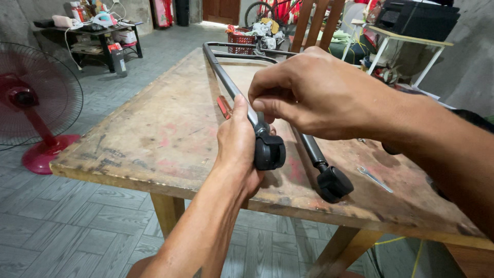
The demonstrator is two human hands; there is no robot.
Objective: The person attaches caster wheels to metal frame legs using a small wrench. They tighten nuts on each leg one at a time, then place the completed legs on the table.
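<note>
A black caster wheel [269, 151], fitted at the end of a dark metal tube frame [226, 77], is cradled from the left by the left hand [237, 149], whose fingers are wrapped beneath and behind the wheel while the thumb is laid along the tube just above it. The tube is pinched directly above the caster by the right hand [309, 95], its fingers curled closed over the rail and its thumb pressed against the near side; the part of the tube under the fingers is hidden. The held caster is raised slightly above the near edge of a worn wooden table [154, 139], and the frame is seen to run away from the hands toward the far end of the table, where it bends across. A second rail of the same frame is laid just to the right, ending in a second black caster [335, 184] that rests on the table near its front edge. A red-handled tool [224, 107] is partly visible beyond the left thumb, and a small silver wrench [374, 178] lies to the right of the second caster. A red pedestal fan [36, 108] stands on the tiled floor to the left, and a low cluttered shelf [98, 36] is seen behind it.
</note>
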